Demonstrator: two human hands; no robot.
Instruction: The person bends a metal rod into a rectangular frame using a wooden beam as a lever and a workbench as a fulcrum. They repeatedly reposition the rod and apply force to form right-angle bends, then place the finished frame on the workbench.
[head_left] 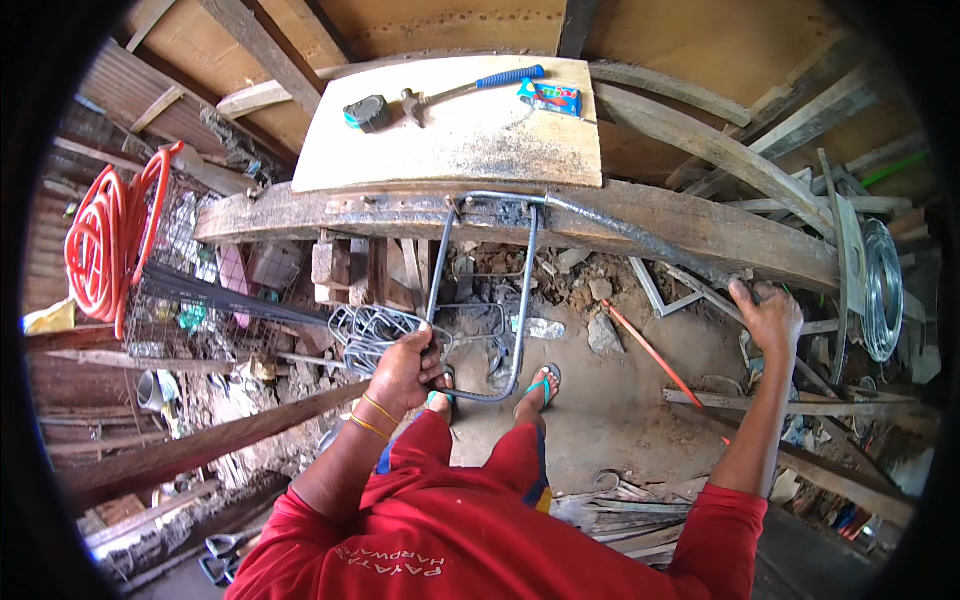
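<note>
My left hand [405, 372] is closed around one end of a thin steel rod [525, 310]. The rod is bent into a squarish loop hanging in front of a thick wooden beam [270, 217], its upper part lying against nails on the beam. My right hand [770, 318] is wrapped round the far right end of a long dark steel bar [640, 236]. That bar slants down to the right along the beam, and its other end meets the rod near the loop's upper right corner. Beside my left hand is a bundle of bent steel rod loops [370, 335].
On a plywood board [450, 150] atop the beam lie a tape measure [368, 113], a hammer [450, 92] and a small blue packet [555, 97]. A red hose coil [110, 235] hangs left; a wire coil [882, 290] hangs right. Rubble and scrap wood [640, 520] cover parts of the ground.
</note>
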